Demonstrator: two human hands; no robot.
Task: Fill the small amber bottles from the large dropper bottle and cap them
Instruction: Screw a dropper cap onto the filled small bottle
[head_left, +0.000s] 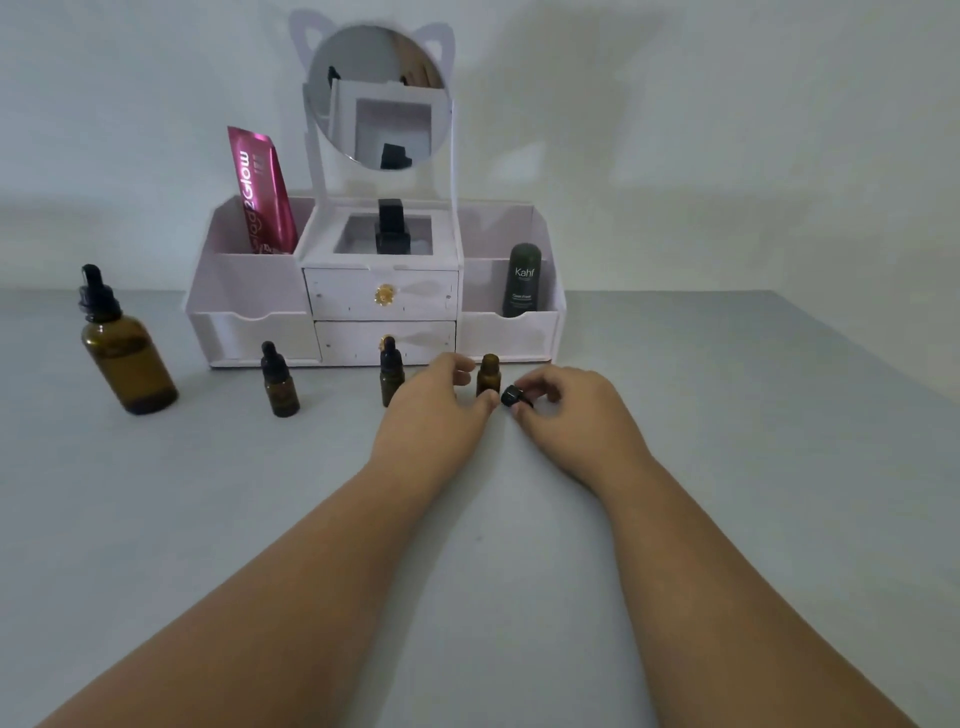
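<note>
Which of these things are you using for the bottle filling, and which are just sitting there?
In use:
large dropper bottle
capped small bottle
second capped small bottle
open small bottle, by the left hand
black cap, in the right hand

Just sitting there:
white organizer
round mirror
pink tube
dark green bottle
black bottle

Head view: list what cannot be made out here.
- Uncapped small amber bottle: its fill level, too small and dark; the left hand covers its base.
- Middle small amber dropper bottle: lower right side hidden behind the left hand.
- Small black cap: mostly covered by the right hand fingers.
- Large amber dropper bottle: liquid level unclear through dark glass.
</note>
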